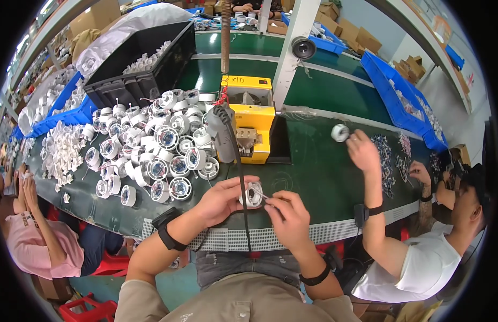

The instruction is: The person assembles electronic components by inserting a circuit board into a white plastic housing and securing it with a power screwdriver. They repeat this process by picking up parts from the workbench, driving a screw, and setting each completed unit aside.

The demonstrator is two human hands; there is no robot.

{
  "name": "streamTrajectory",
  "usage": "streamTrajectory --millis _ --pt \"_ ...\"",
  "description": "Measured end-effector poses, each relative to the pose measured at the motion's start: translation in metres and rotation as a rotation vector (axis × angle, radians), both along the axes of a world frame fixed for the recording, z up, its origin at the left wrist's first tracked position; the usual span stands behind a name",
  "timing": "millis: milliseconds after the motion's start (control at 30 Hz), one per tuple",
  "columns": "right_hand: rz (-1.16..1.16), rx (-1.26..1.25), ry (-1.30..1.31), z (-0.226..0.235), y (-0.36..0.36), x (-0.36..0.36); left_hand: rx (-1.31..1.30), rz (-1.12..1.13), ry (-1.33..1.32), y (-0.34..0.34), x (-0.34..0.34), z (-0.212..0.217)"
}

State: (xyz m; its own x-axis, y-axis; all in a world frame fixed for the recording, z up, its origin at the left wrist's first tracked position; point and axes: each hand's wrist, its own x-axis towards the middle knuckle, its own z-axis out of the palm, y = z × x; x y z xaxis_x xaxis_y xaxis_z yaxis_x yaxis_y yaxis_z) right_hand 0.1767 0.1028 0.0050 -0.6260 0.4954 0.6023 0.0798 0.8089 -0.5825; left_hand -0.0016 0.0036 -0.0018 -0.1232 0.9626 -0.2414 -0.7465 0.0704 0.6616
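Observation:
Close in front of me, my left hand (227, 199) grips a round white plastic housing (252, 195) between thumb and fingers, its hollow side facing up. My right hand (289, 216) is beside it, thumb and fingertips pinched on a thin pale strand that looks like a wire and reaches into the housing. To the left lies a big heap of similar white round housings (167, 138), several with circuit boards and wires showing. A grey hand tool (221, 134) with a black cord hangs just beyond my left hand, its cord crossing in front of the housing.
A yellow machine (253, 121) stands behind my hands. Small white parts (61, 153) are piled far left, near a black crate (141, 64). At right, a co-worker's hand (362, 153) holds a white housing (340, 132) near bundled wires (385, 163) and a blue bin (399, 99).

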Motion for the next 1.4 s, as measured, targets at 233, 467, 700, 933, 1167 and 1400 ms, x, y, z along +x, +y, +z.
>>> streamTrajectory --millis 233,467,700,933,1167,1400 --pt "0.068 -1.087 0.082 0.007 -0.006 -0.005 0.174 -0.065 0.044 -0.003 0.004 -0.009" --pt "0.15 -0.933 0.125 0.011 -0.016 -0.013 0.26 -0.108 0.002 -0.004 0.008 -0.007" --pt "-0.058 -0.386 0.178 -0.004 -0.02 -0.019 0.376 -0.135 -0.021 -0.002 0.019 -0.008" --pt "-0.013 -0.178 0.138 -0.002 -0.008 -0.017 0.358 -0.117 0.073 -0.007 0.02 -0.002" --pt "0.159 -1.001 0.145 -0.009 -0.007 -0.025 0.243 -0.042 0.495 -0.008 0.021 -0.004" --pt "0.005 -0.257 0.016 0.016 0.022 -0.065 -0.024 0.107 0.568 0.001 0.002 -0.011"
